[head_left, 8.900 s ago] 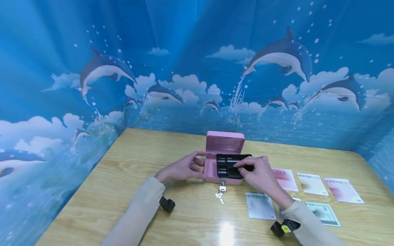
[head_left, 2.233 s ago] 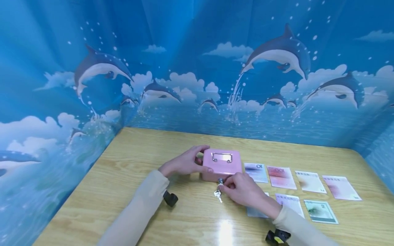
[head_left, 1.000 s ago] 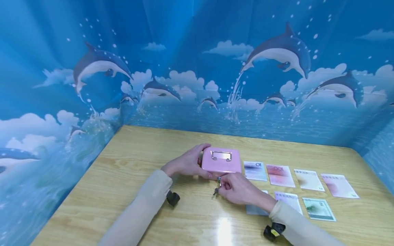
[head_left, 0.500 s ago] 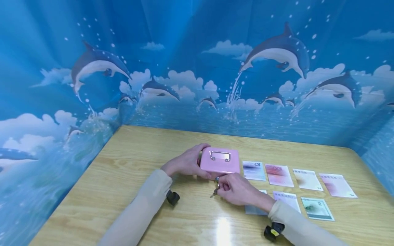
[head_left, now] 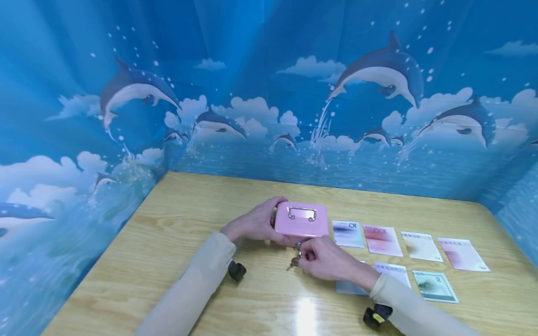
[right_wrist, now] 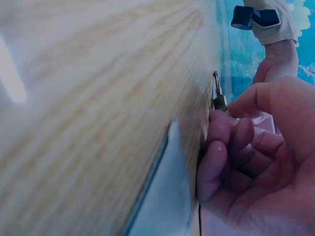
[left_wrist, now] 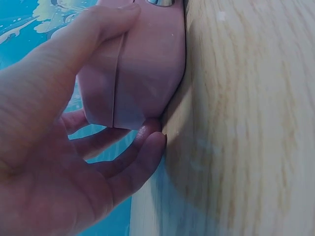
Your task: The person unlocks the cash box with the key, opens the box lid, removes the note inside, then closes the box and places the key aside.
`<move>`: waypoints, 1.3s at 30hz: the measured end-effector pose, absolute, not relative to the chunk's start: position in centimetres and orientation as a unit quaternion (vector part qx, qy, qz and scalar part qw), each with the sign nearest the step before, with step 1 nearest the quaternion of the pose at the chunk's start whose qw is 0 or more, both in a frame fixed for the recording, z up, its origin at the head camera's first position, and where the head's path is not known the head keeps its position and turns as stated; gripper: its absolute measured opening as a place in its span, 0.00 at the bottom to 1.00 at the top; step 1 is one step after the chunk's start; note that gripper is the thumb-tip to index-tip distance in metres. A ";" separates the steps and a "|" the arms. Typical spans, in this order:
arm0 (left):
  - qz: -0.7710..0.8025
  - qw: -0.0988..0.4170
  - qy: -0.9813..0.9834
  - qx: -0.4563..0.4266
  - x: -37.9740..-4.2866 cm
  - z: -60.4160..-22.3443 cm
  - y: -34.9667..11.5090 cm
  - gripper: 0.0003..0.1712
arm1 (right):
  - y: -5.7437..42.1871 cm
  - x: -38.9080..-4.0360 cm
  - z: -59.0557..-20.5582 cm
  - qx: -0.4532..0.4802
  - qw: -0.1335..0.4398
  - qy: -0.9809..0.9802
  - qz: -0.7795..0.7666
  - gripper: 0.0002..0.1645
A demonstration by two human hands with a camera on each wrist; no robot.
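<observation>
A pink cash box (head_left: 301, 225) with a folded metal handle stands on the table, lid down. My left hand (head_left: 257, 224) holds its left side, thumb on the front and fingers round the side and back. At the front lock, my right hand (head_left: 325, 259) pinches a key that is mostly hidden by the fingers. From it hangs a second key (head_left: 292, 264), which also shows in the right wrist view as a dark key (right_wrist: 218, 93) beyond the fingertips. In the left wrist view the box's end (left_wrist: 133, 83) sits between thumb and fingers.
To the right, banknotes lie in two rows, among them a 10 note (head_left: 348, 233), a red 100 note (head_left: 382, 240) and a green note (head_left: 435, 286). My right forearm passes over a partly hidden note (head_left: 350, 288). A dolphin-print curtain (head_left: 269, 93) stands behind the wooden table (head_left: 201, 200).
Earlier the lid stood up and my right hand held a black tray in the box. The lid then came down, and my right hand took the key; the hanging key has since swung.
</observation>
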State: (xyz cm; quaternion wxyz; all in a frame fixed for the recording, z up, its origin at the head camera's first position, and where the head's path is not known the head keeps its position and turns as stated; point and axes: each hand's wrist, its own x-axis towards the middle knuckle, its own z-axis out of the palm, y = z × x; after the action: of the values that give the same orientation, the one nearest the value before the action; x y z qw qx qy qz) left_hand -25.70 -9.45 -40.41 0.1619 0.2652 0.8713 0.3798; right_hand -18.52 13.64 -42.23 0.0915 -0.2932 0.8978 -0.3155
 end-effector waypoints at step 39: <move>0.388 0.152 0.871 0.261 -25.8 -40.6 -9.2 0.66 | 14.8 -17.5 -42.4 -0.236 0.237 0.834 -0.440 0.02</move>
State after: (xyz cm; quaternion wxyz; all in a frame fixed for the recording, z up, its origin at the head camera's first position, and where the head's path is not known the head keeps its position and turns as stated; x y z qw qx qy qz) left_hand -25.80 -9.23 -40.64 0.1522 0.2614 0.8705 0.3881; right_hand -17.49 14.77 -42.42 0.2373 -0.2362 0.8335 -0.4395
